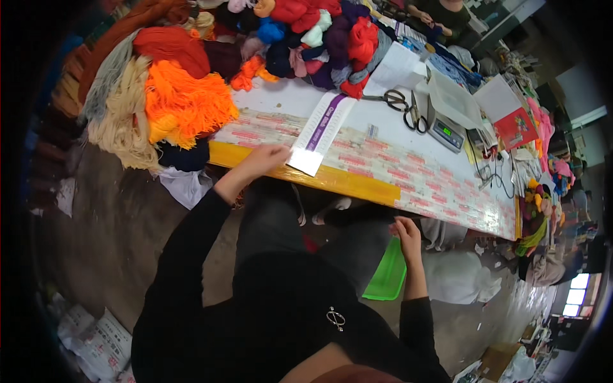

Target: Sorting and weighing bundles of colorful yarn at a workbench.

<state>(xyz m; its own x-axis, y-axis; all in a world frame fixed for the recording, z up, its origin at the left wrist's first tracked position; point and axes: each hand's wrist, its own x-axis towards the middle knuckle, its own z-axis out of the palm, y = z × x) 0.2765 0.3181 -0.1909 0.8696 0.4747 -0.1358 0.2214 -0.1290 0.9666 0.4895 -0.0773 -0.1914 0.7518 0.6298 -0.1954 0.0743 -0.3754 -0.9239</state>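
Note:
A long white plastic packet (322, 131) with a purple stripe lies on the table, its near end at the yellow-taped front edge. At its left side is my left hand (265, 159), fingers closed and the tips at the packet's edge. My right hand (407, 231) hovers just off the table's front edge, over my right thigh. Its fingers are curled together; anything small between them is too small to make out. Below it, beside my forearm, shows a bright green plastic tray (387, 273).
Yarn skeins heap at the back left, with an orange bundle (185, 102) nearest. Scissors (415, 115), a digital scale (445, 135) and a clear plastic bin (450, 96) stand to the right. Another person's hands (436, 27) show at the far side. White sacks (453, 274) lie on the floor.

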